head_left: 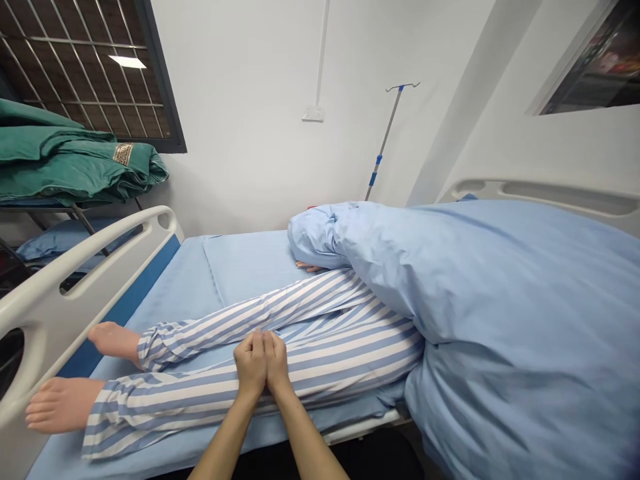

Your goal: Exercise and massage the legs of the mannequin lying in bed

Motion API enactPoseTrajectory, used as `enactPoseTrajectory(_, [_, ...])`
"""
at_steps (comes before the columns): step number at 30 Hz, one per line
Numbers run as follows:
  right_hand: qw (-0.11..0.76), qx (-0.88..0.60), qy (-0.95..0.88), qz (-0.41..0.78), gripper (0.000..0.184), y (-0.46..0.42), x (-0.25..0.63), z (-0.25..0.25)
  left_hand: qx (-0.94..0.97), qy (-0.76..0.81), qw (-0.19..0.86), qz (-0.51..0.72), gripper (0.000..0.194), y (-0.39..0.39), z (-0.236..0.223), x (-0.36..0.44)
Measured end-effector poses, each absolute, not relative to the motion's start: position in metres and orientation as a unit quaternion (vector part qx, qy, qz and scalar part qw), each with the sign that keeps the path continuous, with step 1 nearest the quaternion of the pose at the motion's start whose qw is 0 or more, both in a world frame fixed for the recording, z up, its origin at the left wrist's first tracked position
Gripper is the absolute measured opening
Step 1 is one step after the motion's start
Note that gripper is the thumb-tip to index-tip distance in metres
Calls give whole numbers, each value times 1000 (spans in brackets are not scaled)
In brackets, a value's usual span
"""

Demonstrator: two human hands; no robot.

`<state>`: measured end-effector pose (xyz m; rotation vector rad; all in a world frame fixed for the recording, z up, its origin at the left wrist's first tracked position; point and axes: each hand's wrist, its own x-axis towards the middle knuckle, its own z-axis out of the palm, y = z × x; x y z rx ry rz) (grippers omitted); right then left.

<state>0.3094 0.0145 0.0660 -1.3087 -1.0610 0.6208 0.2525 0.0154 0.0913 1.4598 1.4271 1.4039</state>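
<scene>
My left hand (251,364) and my right hand (275,360) are side by side, both closed into fists and touching along their inner sides. Nothing shows in either of them. They are over the near leg of striped trousers (350,353), around its middle; whether they rest on the cloth I cannot tell. The blue-and-white trousers clothe two legs stretched out on the bed, with a bare near foot (65,405) and a bare far foot (116,342) at the left. A light blue quilt (490,293) covers the body above the thighs. Fingertips (309,267) poke out beneath its edge.
Left stands the bed's pale footboard (117,260), with another bed rail (545,193) at the far right. Blue sheet (240,260) covers the mattress. Behind are a drip stand (384,143) and wall socket (313,114). Folded green fabric (75,160) lies on a rack beside the barred window.
</scene>
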Motion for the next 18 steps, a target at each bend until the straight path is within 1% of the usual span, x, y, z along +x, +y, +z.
enactPoseTrajectory(4, [658, -557, -400, 311, 36, 17, 314, 64, 560, 553, 324, 525, 40, 15, 86, 264])
enactPoseTrajectory(8, [652, -574, -403, 287, 36, 17, 313, 70, 574, 557, 313, 513, 40, 19, 78, 260])
enactPoseTrajectory(10, [627, -595, -434, 255, 37, 15, 316, 77, 572, 556, 323, 509, 40, 20, 76, 259])
enactPoseTrajectory(14, [533, -621, -547, 172, 38, 7, 327, 88, 583, 546, 346, 493, 37, 20, 74, 260])
enactPoseTrajectory(18, [478, -644, -580, 143, 39, 3, 333, 82, 577, 544, 353, 497, 38, 19, 75, 261])
